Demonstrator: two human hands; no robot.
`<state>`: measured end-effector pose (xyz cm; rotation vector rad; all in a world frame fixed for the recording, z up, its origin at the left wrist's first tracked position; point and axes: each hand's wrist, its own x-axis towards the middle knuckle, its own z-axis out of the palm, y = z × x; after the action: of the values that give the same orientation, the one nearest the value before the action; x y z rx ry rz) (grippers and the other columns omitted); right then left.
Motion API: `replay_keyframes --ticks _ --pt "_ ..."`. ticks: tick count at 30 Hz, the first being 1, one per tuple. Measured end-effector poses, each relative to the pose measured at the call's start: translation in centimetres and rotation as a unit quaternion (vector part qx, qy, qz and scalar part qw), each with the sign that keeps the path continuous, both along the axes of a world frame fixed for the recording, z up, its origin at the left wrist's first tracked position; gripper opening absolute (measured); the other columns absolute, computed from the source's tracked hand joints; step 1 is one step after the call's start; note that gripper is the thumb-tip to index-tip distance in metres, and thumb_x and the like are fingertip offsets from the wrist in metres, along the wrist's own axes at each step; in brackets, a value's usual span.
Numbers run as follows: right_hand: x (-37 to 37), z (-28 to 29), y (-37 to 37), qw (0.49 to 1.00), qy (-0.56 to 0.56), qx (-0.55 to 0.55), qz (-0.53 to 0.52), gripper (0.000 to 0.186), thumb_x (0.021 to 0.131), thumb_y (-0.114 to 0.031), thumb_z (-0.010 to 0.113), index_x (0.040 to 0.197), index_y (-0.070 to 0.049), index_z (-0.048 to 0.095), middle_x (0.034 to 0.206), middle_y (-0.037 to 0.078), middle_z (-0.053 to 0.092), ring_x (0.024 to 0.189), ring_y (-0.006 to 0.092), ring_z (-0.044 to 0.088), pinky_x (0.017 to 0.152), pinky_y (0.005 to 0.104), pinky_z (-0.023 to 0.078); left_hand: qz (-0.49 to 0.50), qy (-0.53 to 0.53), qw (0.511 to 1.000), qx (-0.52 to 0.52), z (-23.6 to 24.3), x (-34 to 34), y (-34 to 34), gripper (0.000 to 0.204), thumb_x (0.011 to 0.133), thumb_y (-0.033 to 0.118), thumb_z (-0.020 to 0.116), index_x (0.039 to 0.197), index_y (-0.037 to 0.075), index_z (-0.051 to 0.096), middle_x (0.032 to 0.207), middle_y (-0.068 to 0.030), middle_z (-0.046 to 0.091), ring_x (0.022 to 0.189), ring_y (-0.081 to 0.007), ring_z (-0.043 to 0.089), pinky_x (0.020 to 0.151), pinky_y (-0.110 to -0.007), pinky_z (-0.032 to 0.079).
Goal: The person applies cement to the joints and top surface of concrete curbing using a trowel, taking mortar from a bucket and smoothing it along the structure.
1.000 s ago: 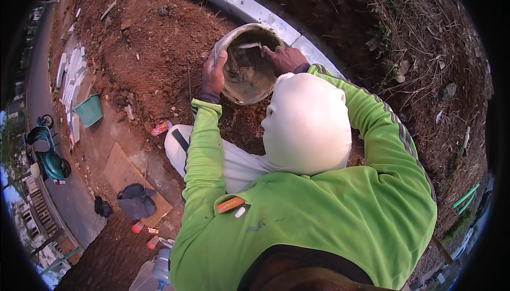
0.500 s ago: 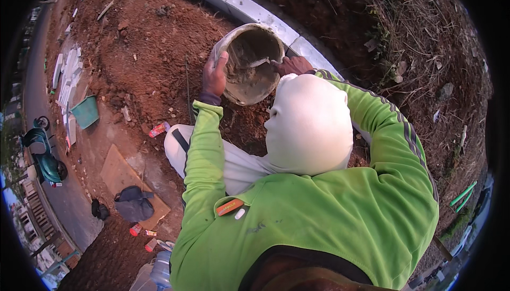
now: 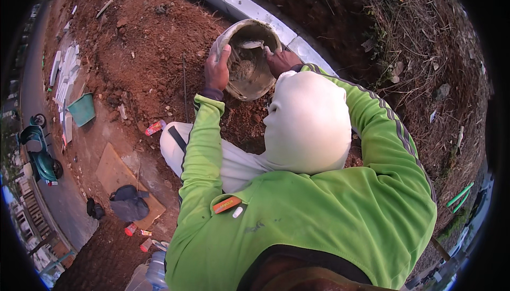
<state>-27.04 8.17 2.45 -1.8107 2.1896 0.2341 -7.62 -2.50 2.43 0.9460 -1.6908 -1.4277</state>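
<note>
A round bucket point(image 3: 264, 83), its wall coated in grey residue, is tilted with its mouth toward me. Wet grey mortar point(image 3: 242, 71) lies inside it. My left hand point(image 3: 217, 71) clasps the bucket's left side, thumb up by the rim. At the right rim, my right hand point(image 3: 282, 62) is closed around the handle of a trowel. The mortar-smeared trowel blade point(image 3: 251, 44) is inside the bucket, near its far wall. Most of the handle is hidden by my fingers.
Pale kerb blocks point(image 3: 247, 8) curve just beyond the bucket, and reddish soil point(image 3: 154, 41) spreads left. A thin rod point(image 3: 185, 86) stands out near my left forearm. Farther left are a green tub point(image 3: 82, 109), white offcuts point(image 3: 66, 76), a brown board point(image 3: 114, 166) and a parked scooter point(image 3: 41, 153).
The trowel blade has shifted from the bucket's right middle to its far upper part, and my right hand has moved slightly left and up. My left hand keeps hold of the bucket.
</note>
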Motion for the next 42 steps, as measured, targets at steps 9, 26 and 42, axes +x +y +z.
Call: replay_keyframes --ticks 9,26,42 --pt "0.2 2.8 -1.2 0.998 0.017 -0.020 0.057 0.035 0.099 -0.016 0.049 0.126 0.005 0.057 0.097 0.020 0.073 0.089 0.0331 0.074 0.071 0.0460 0.061 0.011 -0.014 0.999 -0.044 0.1 -0.2 0.6 0.047 0.101 0.034 0.056 0.132 -0.002 0.058 0.129 -0.0175 0.062 0.120 -0.0286 0.059 0.103 -0.037 0.043" --pt "-6.4 -13.2 -3.2 0.878 -0.250 0.012 0.407 0.045 0.099 -0.041 0.055 0.126 -0.006 0.064 0.120 0.025 0.065 0.114 0.0313 0.063 0.095 0.0437 0.052 -0.034 0.070 0.997 0.022 -0.7 1.6 0.3 0.048 0.103 0.030 0.053 0.141 0.000 0.051 0.134 -0.0090 0.057 0.121 -0.0181 0.053 0.105 -0.031 0.040" --pt "-6.2 -0.9 3.4 0.420 -0.874 0.088 -0.229 0.031 0.106 -0.031 0.052 0.115 -0.005 0.063 0.080 0.005 0.063 0.057 0.0095 0.058 0.052 0.0229 0.049 0.181 -0.005 0.977 0.112 -4.9 5.9 -0.4 0.059 0.108 0.040 0.043 0.135 -0.011 0.052 0.134 -0.0156 0.058 0.123 -0.0205 0.054 0.108 -0.033 0.039"
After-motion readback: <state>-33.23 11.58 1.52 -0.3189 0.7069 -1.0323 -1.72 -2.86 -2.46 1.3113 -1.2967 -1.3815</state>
